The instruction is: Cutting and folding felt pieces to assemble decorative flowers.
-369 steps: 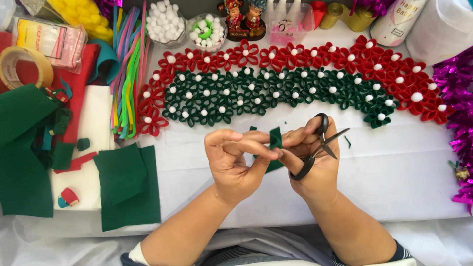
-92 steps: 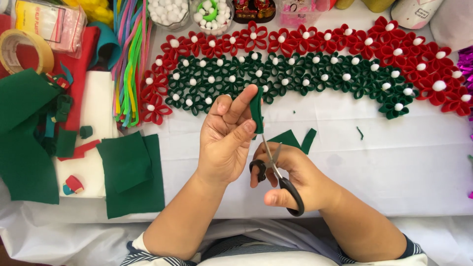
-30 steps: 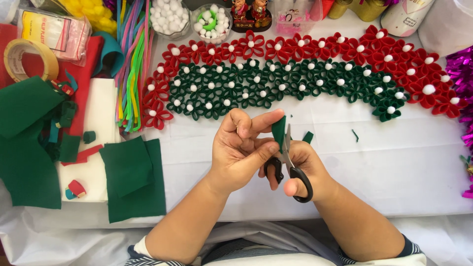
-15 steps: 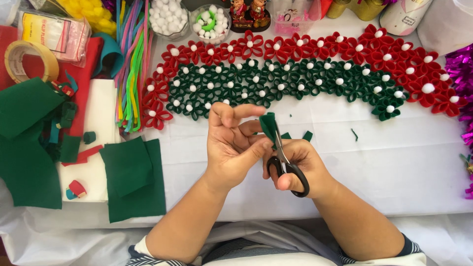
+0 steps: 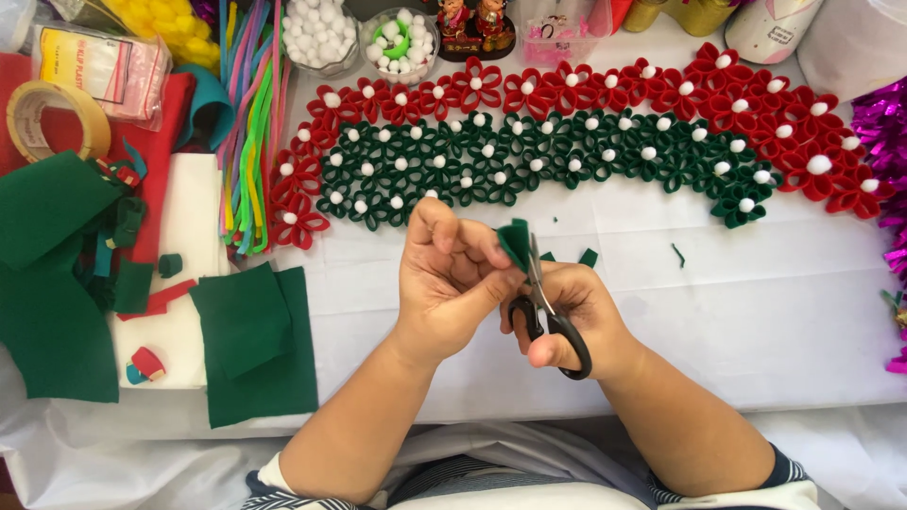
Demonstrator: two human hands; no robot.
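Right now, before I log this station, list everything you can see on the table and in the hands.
green felt piece: one, dark green, pinched in the left hand at the scissor blades
scissors: one pair, black handles, in the right hand
felt flower band: one, red rows around green rows, white pompom centres, far side of the table
green offcuts: a few, just beyond the hands
green felt sheets: several, left side
red felt: some, far left
white sheet: one, left, under the scraps
tape roll: one, beige, far left
pipe cleaners: bundle, mixed colours, left of the band
pompom bowls: two, clear, far edge
tinsel: purple, right edge
left hand: centre
right hand: centre
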